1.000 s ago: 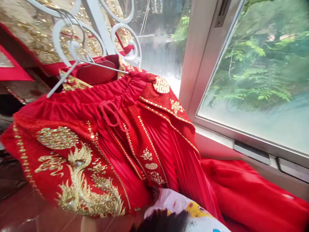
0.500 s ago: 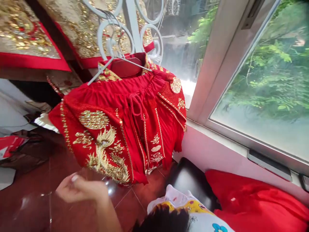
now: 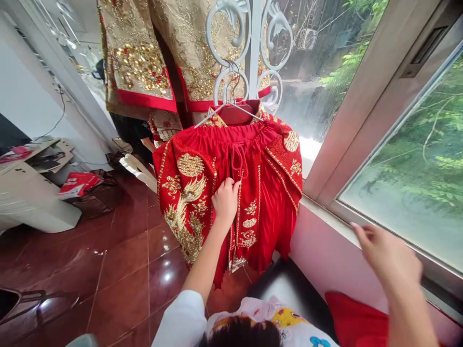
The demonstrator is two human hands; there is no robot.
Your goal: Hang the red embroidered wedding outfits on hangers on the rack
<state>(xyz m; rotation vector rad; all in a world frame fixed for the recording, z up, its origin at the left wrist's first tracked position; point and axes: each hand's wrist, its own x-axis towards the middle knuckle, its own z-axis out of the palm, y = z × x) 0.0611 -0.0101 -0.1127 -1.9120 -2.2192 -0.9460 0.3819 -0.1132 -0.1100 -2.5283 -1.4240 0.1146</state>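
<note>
A red pleated skirt (image 3: 267, 193) with gold embroidery hangs from a wire hanger (image 3: 231, 103) on a white scrolled metal rack (image 3: 253, 43). My left hand (image 3: 226, 200) reaches up from a white sleeve, its fingers closed on the skirt's front just below the drawstring. Over the window sill (image 3: 325, 214) at the right, my right hand (image 3: 387, 255) hovers slightly blurred, fingers stretched out and holding nothing.
A gold embroidered garment (image 3: 144, 62) with red hems hangs behind the skirt. A black stool (image 3: 289, 289) and red cloth (image 3: 354, 323) lie below the window. On the tiled floor at the left stand a white box (image 3: 32, 207) and a red packet (image 3: 79, 183). Dark hair (image 3: 242, 332) shows at the bottom edge.
The view has pulled back and up from the skirt. My left hand rose from the floor side and took hold of the skirt front. My right hand came into view near the sill.
</note>
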